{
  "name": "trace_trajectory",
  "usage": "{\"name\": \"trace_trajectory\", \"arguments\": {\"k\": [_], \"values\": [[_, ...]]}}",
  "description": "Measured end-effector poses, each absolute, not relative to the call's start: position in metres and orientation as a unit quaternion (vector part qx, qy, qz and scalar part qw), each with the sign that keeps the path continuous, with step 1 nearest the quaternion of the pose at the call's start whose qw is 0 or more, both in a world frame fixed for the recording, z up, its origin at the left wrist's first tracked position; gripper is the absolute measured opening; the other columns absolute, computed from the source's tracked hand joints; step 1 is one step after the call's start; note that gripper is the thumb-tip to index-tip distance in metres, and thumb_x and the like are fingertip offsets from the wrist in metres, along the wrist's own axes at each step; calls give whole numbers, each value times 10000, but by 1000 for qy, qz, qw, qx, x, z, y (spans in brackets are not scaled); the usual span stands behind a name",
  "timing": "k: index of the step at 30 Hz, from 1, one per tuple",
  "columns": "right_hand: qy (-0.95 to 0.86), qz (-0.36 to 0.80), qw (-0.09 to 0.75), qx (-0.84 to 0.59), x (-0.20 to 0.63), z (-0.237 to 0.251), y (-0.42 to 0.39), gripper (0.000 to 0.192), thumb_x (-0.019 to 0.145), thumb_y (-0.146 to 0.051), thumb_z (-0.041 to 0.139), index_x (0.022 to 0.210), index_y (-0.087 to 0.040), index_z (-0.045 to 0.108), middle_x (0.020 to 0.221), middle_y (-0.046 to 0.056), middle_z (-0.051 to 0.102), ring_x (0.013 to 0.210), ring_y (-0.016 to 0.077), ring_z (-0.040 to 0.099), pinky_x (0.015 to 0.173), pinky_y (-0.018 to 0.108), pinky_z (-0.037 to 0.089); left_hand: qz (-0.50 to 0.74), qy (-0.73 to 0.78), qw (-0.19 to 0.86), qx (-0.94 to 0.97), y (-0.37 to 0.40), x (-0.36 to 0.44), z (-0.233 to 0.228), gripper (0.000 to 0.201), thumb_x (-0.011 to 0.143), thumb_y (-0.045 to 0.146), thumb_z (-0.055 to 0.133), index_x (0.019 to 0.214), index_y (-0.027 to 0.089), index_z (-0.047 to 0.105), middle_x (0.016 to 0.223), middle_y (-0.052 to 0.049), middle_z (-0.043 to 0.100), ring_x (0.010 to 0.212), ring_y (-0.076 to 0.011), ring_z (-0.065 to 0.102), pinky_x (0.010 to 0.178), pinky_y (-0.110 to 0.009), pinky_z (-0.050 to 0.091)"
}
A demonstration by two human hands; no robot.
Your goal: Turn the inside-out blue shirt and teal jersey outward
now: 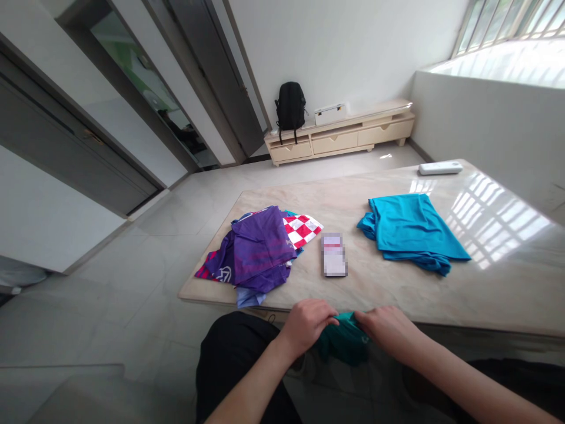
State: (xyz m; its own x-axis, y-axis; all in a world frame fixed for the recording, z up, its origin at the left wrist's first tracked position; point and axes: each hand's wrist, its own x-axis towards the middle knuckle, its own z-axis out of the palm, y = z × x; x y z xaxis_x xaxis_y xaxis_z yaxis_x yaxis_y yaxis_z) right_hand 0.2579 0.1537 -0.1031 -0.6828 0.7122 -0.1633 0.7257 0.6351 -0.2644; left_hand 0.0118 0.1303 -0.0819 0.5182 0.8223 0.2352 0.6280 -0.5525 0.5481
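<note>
Between my two hands hangs a green garment [346, 340], just off the table's near edge. My left hand [311, 318] pinches its top edge on one side, and my right hand [383, 327] grips it on the other. Whether it is a shirt or shorts cannot be told, as it hangs bunched in shadow. Beyond my left hand lies a pile of clothes [263, 247], purple on top, with a red and white checkered piece [302, 229] sticking out. To the right rests a folded blue garment [412, 229]. A phone-like slab [334, 256], its face blurred, lies between them.
The stone-look table [309, 197] spans the view in front of my knees. A white oblong device [440, 168] lies at its far right. Against the wall stands a low cabinet [335, 141] bearing a black backpack [291, 106] and a white case [329, 114].
</note>
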Motion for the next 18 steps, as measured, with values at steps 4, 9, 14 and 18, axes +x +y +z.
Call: {"name": "trace_trajectory", "arguments": {"k": [4,9,14,18], "values": [[908,-170,37,382,260,-102,154,188,924,-131,579,810,-201,710,796,63,748,721,219,707,556,269,259,188,427,179,866,130,14,-88,242,1006,364,568,938,187,718,847,-40,746,800,-191,696,753,-273,493],[934,-228,-72,267,264,-97,143,168,988,-237,593,828,-195,622,780,-10,702,673,139,649,562,273,282,149,494,230,826,134,14,-87,142,985,267,606,967,214,737,933,-20,766,878,-180,706,787,-248,501],[950,-169,-201,167,263,-88,135,230,1068,-279,455,903,-194,592,712,-20,642,584,117,551,566,299,267,123,498,318,797,135,16,-81,144,963,231,619,988,228,761,975,-5,779,901,-164,708,816,-223,500],[956,-66,-257,124,264,-73,139,137,1048,-284,507,1039,-189,605,714,-14,619,594,132,522,574,314,242,118,460,382,793,131,23,-80,148,931,213,641,988,215,777,943,-17,785,860,-167,713,792,-221,501]]}}
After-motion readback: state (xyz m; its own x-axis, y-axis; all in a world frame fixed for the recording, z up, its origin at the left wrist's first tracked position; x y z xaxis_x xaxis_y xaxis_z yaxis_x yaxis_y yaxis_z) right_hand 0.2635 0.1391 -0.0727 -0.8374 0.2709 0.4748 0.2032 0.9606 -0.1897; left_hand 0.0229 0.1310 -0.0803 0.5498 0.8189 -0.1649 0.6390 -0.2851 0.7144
